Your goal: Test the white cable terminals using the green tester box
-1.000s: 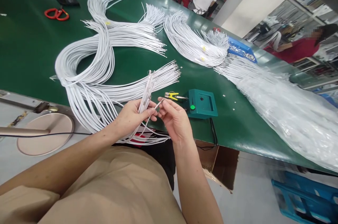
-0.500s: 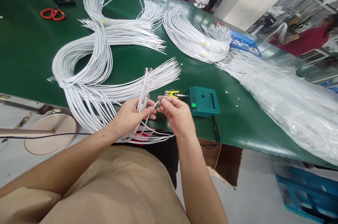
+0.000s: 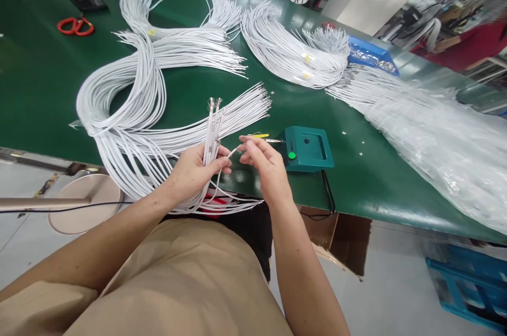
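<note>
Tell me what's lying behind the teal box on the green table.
Behind the teal box lies bare green table, then white wire bundles and a blue tray. The right hand covers the yellow clip at the box's left.

Single head-worn camera, looking forward and down from above the person's lap, close over both hands; green table stretches beyond them.

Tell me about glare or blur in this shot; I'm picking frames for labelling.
Head view: overhead lights glare off the green table near its far edge and on the plastic bag; both hands, left and right, and the wires are sharp; the edges look stretched.
</note>
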